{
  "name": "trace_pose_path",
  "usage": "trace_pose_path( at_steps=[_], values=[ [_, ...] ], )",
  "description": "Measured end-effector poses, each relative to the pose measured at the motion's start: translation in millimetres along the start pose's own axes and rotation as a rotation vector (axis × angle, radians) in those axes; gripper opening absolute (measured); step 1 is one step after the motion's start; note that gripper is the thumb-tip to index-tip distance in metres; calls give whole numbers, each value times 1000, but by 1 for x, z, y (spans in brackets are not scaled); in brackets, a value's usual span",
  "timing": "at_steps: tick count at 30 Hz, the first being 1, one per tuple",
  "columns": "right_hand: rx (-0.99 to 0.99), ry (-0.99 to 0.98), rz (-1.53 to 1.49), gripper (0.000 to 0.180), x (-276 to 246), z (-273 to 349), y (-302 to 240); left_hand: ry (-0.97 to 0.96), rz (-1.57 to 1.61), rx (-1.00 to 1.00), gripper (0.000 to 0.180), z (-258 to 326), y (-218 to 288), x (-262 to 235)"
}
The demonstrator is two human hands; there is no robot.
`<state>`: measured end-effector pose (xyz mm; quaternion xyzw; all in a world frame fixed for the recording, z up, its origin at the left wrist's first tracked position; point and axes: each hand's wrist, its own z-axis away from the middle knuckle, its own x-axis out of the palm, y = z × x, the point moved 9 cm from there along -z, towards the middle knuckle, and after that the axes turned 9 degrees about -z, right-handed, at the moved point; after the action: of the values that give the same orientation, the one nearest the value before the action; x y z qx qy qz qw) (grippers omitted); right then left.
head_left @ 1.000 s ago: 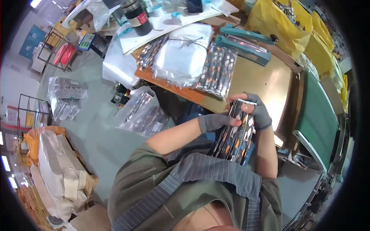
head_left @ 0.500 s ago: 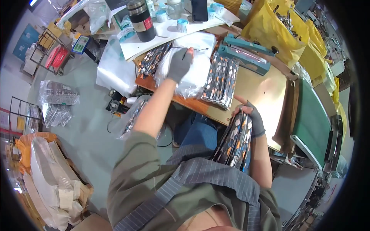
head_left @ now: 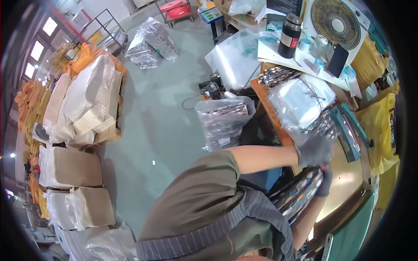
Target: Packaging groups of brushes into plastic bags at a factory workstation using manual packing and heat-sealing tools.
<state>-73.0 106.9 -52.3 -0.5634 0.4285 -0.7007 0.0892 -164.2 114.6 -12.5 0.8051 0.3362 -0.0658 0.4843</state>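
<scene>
My right hand (head_left: 324, 182), in a grey fingerless glove, is closed round a bundle of long, slim dark pieces (head_left: 296, 195) with an orange and white pattern. The bundle slants down toward my lap. At its upper end is my left hand (head_left: 314, 149), gloved too and smeared by motion; whether its fingers grip anything is hidden. Just beyond it on the table lies a patterned bundle (head_left: 321, 124), partly covered by the left hand. A stack of clear plastic bags (head_left: 300, 101), with thin dark ties (head_left: 314, 93) on top, lies behind that.
A teal bag sealer (head_left: 347, 132) stands at the table's right. A white board (head_left: 278, 50) bears a dark flask (head_left: 290, 37), a phone (head_left: 337, 61) and a fan (head_left: 336, 24). Below the table edge stands a filled plastic bag (head_left: 224, 126). Wrapped cartons (head_left: 76, 167) line the left.
My view has swung left, showing more floor and cartons. My left hand has come off the plastic bags toward my right hand, at the upper end of the bundle.
</scene>
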Motion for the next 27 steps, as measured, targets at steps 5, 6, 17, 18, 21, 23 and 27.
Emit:
trace_pose_path(
  at_steps=[5,6,17,18,21,23,27],
  values=[
    [32,194,446,49,-75,28,3,-131,-61,131,31,72,48,-9],
    [31,244,531,47,-61,27,17,-177,-38,-43,33,88,32,-14],
    [-584,869,1571,9,7,143,-72,-397,-342,99,21,53,86,35],
    [-699,900,1506,7,36,139,-91,-354,95,-63,24,23,78,20],
    [-492,943,1888,12,25,104,-141,-265,-428,222,28,-61,46,23],
    [-290,841,1932,10,-24,105,-184,-1014,-372,-61,27,-61,15,82],
    [-612,1128,1657,9,1,141,-237,-286,-375,306,25,-101,95,60]
  ],
)
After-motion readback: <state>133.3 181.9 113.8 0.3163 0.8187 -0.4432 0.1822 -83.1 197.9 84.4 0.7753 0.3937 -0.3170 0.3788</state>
